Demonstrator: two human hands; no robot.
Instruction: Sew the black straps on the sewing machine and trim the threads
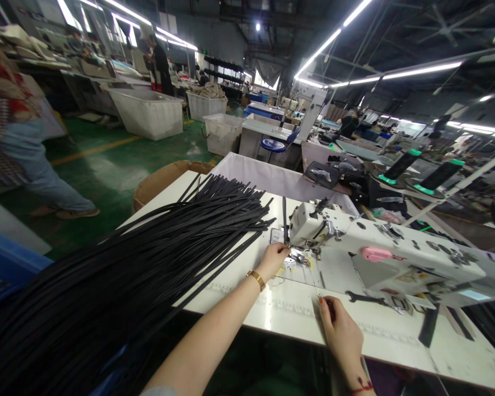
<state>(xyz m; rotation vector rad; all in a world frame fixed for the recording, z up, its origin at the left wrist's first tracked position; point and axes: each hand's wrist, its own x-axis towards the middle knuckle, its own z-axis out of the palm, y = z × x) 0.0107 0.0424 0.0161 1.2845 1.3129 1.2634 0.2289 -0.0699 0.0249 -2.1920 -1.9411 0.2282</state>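
Note:
A white sewing machine (375,247) stands on the pale table (251,308). My left hand (274,259), with a gold watch at the wrist, is at the left of the needle area, fingers pinched together; whatever they hold is too small to make out. A black strip (285,217) lies just beyond those fingers. Nearer the front edge, my right hand (339,324) has its thumb and index finger close together at a thin thread-like line leading toward the needle; the grip itself is unclear. Many long black strips (181,236) lie in a heap to the left.
A wrench (367,298) lies right of my right hand. Black thread spools (404,165) stand behind the machine. A cardboard box (160,181) and white bins (148,113) are beyond the table. A person (28,137) is at the far left.

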